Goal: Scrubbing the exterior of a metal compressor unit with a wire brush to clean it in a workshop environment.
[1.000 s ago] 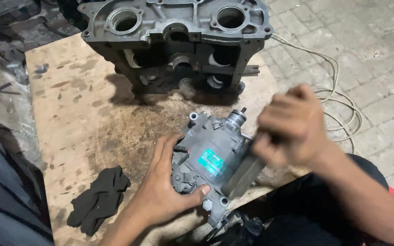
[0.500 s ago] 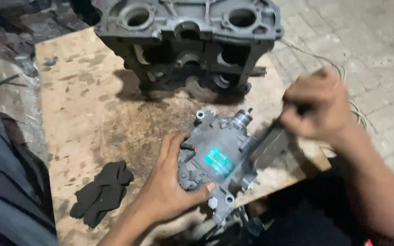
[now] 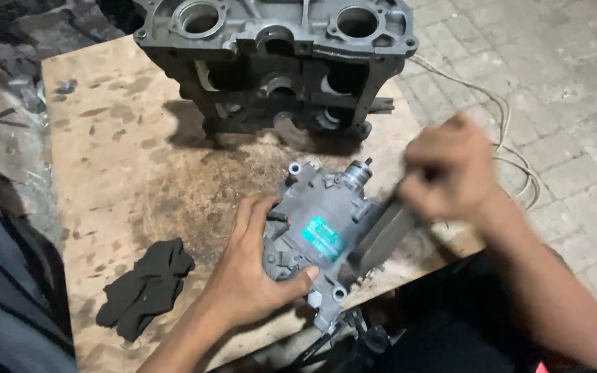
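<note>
A grey cast-metal pump housing (image 3: 326,228) is seen lying on the near right part of a stained wooden board (image 3: 126,173), close to the board's near edge. A teal label (image 3: 323,238) is fixed to its upper face, and a short threaded fitting (image 3: 358,173) projects from its far end. Bolt lugs are visible at its corners.

The housing is gripped by the left hand (image 3: 253,276) from the near left side: the fingers are laid over the top face and the thumb is pressed against the near flank, just below the label.

A flat grey metal tool (image 3: 385,231) is held against the right side of the housing by the right hand (image 3: 447,176), which is closed around the tool's upper end. This hand is motion-blurred, so the exact finger placement cannot be determined, and the tool may be a scraper or a flat bar.

A crumpled black rag (image 3: 146,287) is noted on the board to the left of the left hand, well apart from the housing. A large grey engine block (image 3: 278,55) stands at the far edge of the board, with two round bores open on its top face. Behind the right hand, a pale cable (image 3: 513,148) is looped over the paved brick floor (image 3: 554,76). Dark fabric is seen along the left edge of the view.
</note>
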